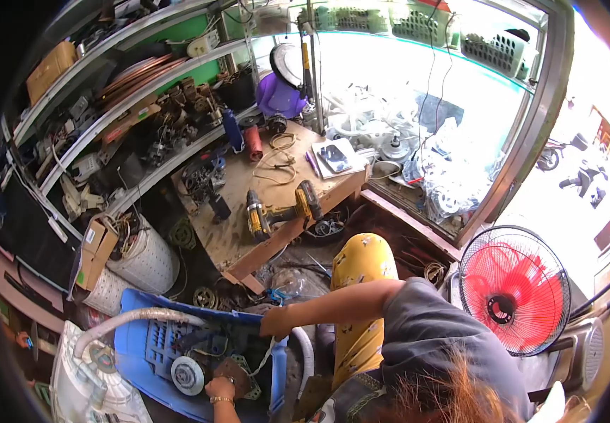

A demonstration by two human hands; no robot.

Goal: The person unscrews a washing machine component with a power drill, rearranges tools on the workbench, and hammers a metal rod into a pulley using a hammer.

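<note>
A blue plastic casing (132, 338) lies open at lower left, with a pale round pulley (187, 375) inside it. My left hand (220, 390), wearing a bracelet, is closed on the edge of a brown squarish metal part (240, 376) beside the pulley. Across the casing's right rim reaches my right hand (274, 322), fingers curled around a pale cord (266, 356) that runs down toward the metal part. Its fingertips are partly hidden. A thick grey hose (139, 314) arches over the casing's far side.
A white tub (83, 377) stands left of the casing. Ahead, a wooden table (224, 236) carries a yellow-black drill (280, 211), a red spool (252, 143) and cords. Crowded shelves (128, 106) line the left. A red fan (520, 292) stands at right, near a stool (587, 356).
</note>
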